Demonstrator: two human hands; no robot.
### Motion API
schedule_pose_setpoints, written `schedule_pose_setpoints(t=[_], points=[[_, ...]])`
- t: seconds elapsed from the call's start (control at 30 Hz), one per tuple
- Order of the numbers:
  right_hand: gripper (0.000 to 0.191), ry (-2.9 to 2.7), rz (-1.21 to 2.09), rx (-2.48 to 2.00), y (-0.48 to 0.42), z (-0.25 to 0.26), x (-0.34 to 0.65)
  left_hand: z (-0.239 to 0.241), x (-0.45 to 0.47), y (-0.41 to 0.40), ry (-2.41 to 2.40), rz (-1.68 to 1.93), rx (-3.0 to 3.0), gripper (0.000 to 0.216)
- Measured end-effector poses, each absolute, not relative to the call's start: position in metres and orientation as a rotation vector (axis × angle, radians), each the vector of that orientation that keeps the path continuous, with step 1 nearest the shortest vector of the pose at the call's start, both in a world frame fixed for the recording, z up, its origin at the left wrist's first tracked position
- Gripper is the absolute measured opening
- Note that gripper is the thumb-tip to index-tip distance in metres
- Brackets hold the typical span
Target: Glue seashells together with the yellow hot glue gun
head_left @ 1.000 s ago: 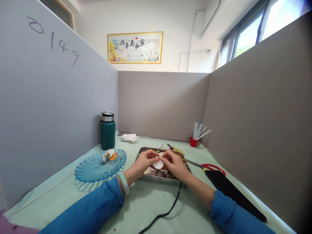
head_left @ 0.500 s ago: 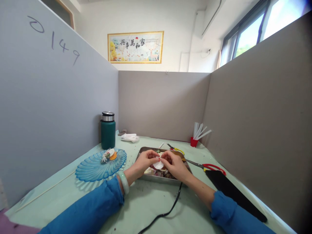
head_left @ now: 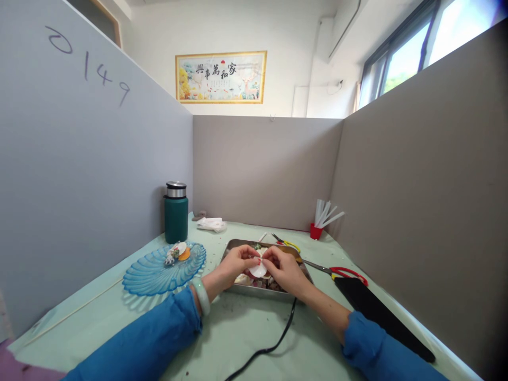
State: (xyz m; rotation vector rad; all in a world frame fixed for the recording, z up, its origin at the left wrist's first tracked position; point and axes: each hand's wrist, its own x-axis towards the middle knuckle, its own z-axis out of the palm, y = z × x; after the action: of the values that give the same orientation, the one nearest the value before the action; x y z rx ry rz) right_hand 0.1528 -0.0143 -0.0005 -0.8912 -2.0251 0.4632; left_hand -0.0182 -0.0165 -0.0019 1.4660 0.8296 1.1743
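Above a metal tray (head_left: 254,292) my two hands meet fingertip to fingertip. Between them is a white seashell (head_left: 259,271) with a small red spot near its top. My left hand (head_left: 238,264), with a pale bangle at the wrist, pinches the shell from the left. My right hand (head_left: 283,269) pinches at its upper right edge. Other shells and pieces (head_left: 243,279) lie in the tray below, partly hidden by the hands. To the left, a blue scalloped glass plate (head_left: 151,275) bears a small cluster of shells (head_left: 177,254), white, orange and speckled.
A green bottle (head_left: 176,219) stands behind the plate. Right of the tray lie red-handled scissors (head_left: 337,271) and a black flat object (head_left: 381,317). Yellow-handled pliers (head_left: 289,244) and a red cup of white sticks (head_left: 316,231) are at the back. A black cord (head_left: 273,346) runs forward.
The white shell between my fingertips has tilted slightly. Both hands stay in nearly the same place, and nothing else has visibly moved.
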Motion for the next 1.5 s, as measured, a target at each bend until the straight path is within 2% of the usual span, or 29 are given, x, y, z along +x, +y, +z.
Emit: schedule_pose_setpoints(t=[0.37, 1.0, 1.27, 1.5], points=[[0.014, -2.033, 0.39, -0.897, -0.0164, 0.0015, 0.152, 0.0015, -0.0171, -0.0186, 0.838, 1.173, 1.483, 0.024], [0.008, -2.123, 0.076, -0.969, -0.0176, -0.003, 0.1506, -0.0046, -0.0167, -0.0123, 0.89, 1.186, 1.556, 0.02], [0.008, -2.142, 0.063, -0.974, -0.0177, -0.0023, 0.1509, -0.0049, -0.0169, -0.0114, 0.888, 1.185, 1.57, 0.018], [0.009, -2.088, 0.21, -0.966, -0.017, 0.0, 0.1513, 0.0002, -0.0164, -0.0164, 0.856, 1.162, 1.508, 0.026]])
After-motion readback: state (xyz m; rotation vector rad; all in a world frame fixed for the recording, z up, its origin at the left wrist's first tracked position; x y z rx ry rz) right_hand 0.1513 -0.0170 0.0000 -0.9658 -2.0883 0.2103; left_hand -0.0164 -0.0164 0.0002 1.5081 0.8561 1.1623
